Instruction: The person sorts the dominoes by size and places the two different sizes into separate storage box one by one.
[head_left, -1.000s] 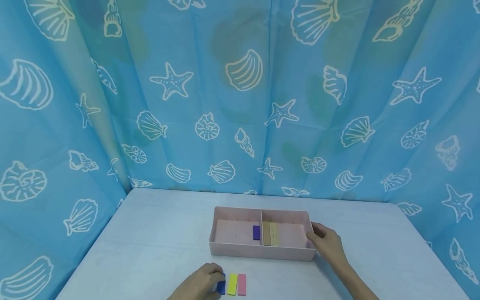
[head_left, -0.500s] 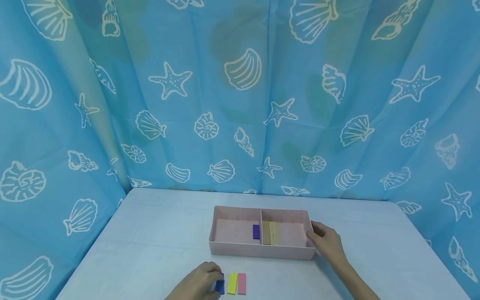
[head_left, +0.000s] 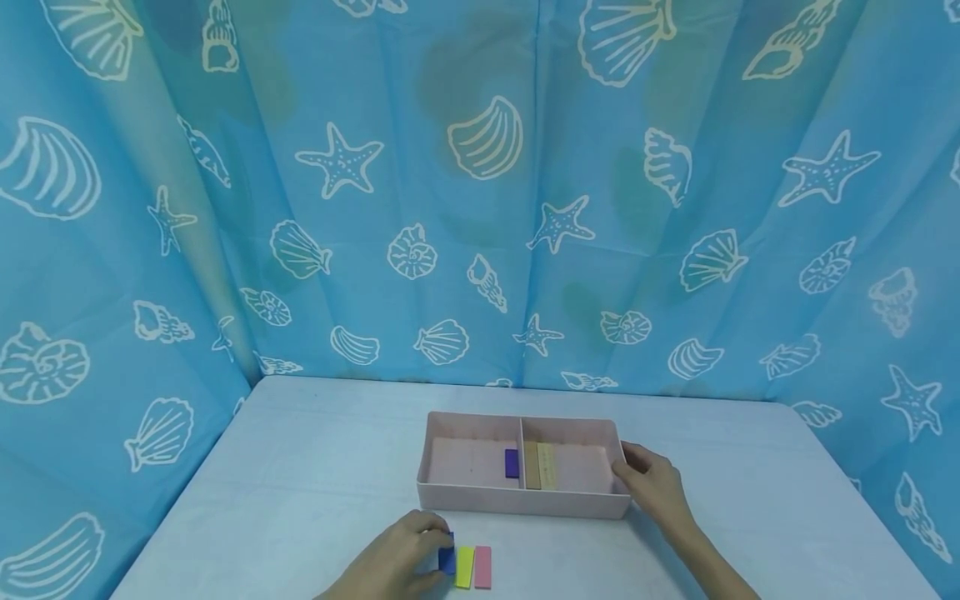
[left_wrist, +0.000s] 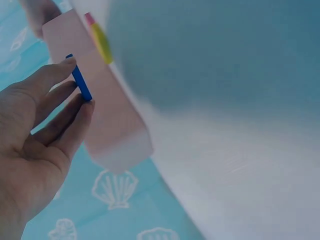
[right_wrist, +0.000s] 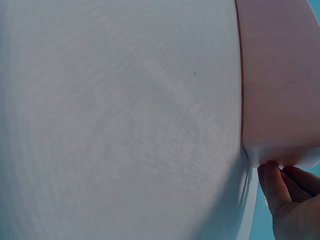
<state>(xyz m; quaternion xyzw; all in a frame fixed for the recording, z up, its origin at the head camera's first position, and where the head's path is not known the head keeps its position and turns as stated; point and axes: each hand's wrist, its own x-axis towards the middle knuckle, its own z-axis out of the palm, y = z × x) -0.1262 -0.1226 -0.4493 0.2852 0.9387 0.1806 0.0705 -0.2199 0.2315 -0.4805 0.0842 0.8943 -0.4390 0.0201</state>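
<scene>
My left hand (head_left: 405, 550) pinches a flat blue block (left_wrist: 81, 80) between thumb and fingertips, tilted in the left wrist view. In the head view this block overlaps the left edge of a flat yellow block (head_left: 464, 568) lying on the table. Right beside that lies a pink block (head_left: 483, 568). Farther back stands a pale pink box (head_left: 517, 502) split by a divider. A purple block (head_left: 512, 463) is in its left compartment; a tan block (head_left: 532, 465) and a pale yellow one (head_left: 548, 467) lie in the right, against the divider. My right hand (head_left: 654, 487) grips the box's right end wall.
A white cloth covers the table (head_left: 322, 467). Behind it and along both sides hangs a blue curtain (head_left: 420, 200) printed with white shells and starfish.
My left hand has raised the blue block and shifted it slightly forward, toward the box. The right hand, the box and the other blocks have stayed put.
</scene>
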